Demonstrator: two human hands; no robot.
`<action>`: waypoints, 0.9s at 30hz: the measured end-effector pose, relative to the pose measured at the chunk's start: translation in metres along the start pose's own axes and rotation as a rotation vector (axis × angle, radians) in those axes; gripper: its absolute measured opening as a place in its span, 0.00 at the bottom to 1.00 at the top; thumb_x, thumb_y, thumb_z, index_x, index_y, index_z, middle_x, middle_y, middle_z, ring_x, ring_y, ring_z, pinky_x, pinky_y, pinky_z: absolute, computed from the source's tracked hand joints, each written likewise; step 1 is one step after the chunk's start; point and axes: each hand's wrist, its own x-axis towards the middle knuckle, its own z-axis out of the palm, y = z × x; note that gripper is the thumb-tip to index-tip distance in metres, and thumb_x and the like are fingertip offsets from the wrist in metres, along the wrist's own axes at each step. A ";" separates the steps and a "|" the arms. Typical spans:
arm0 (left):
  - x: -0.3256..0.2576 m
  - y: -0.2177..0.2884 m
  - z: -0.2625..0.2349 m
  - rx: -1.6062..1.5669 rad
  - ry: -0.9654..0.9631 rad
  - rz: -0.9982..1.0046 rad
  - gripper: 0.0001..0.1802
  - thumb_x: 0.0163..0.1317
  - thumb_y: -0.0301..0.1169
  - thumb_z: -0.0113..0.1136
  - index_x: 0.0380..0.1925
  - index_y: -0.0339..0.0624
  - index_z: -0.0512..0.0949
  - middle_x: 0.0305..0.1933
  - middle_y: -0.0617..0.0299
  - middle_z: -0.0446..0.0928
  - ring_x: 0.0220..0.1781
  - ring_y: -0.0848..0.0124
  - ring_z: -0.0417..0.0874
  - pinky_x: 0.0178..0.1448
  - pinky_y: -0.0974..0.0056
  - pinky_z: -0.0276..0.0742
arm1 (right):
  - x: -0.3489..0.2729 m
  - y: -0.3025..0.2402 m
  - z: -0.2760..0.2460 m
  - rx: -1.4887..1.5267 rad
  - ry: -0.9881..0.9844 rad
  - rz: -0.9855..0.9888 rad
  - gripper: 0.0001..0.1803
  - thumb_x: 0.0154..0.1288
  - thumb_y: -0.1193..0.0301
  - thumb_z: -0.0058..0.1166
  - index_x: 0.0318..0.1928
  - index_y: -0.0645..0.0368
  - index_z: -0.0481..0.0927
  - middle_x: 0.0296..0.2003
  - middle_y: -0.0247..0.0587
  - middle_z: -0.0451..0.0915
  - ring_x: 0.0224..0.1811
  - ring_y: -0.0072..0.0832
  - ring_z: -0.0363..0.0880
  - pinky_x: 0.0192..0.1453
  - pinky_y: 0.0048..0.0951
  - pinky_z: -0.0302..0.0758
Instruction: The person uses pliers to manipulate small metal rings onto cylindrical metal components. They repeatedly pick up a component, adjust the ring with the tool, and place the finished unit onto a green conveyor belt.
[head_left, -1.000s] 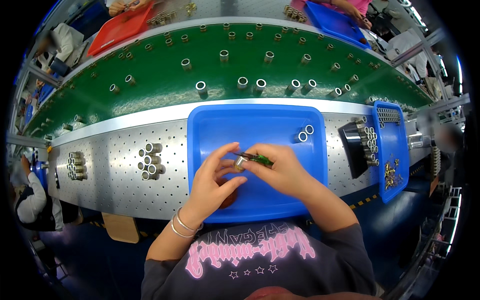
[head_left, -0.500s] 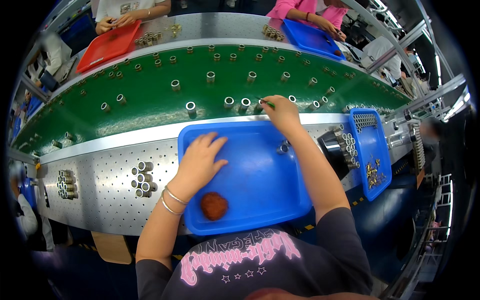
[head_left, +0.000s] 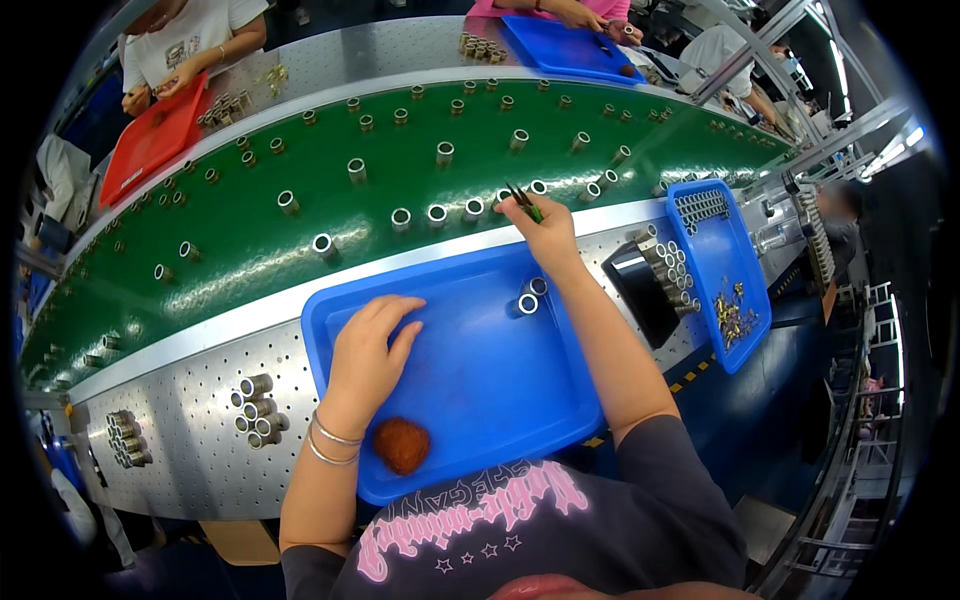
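My right hand [head_left: 545,238] reaches over the far rim of a blue tray [head_left: 450,445] to the edge of the green belt. Its fingers close around slim green tweezers [head_left: 523,203] with dark pointed tips. Right at the fingertips stands a short metal sleeve [head_left: 503,197]; whether they grip it I cannot tell. Over the tray's left part, my left hand [head_left: 368,350] is open, with nothing in it. Two metal sleeves [head_left: 527,303] stand in the tray near my right forearm. A reddish-brown ball of fibrous scouring wool [head_left: 402,445] lies in its near left corner.
The green belt [head_left: 240,240] carries many spaced sleeves. Groups of sleeves [head_left: 258,410] stand on the perforated metal table [head_left: 190,400] at left. At right are a black holder [head_left: 640,292], more sleeves, and a blue tray of small brass-coloured parts [head_left: 735,320]. Co-workers sit across the belt.
The view has turned, so the tray sits further left and lower. My right hand stays by the belt edge; the tweezers' tips now show upward. Belt sleeves have shifted in the picture.
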 end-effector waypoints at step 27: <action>-0.007 -0.014 0.002 0.004 0.198 0.153 0.08 0.50 0.28 0.62 0.32 0.45 0.79 0.29 0.61 0.78 0.31 0.63 0.78 0.44 0.60 0.74 | 0.002 0.012 -0.001 0.003 -0.019 0.011 0.10 0.62 0.66 0.55 0.34 0.61 0.81 0.17 0.18 0.60 0.19 0.09 0.53 0.23 0.17 0.44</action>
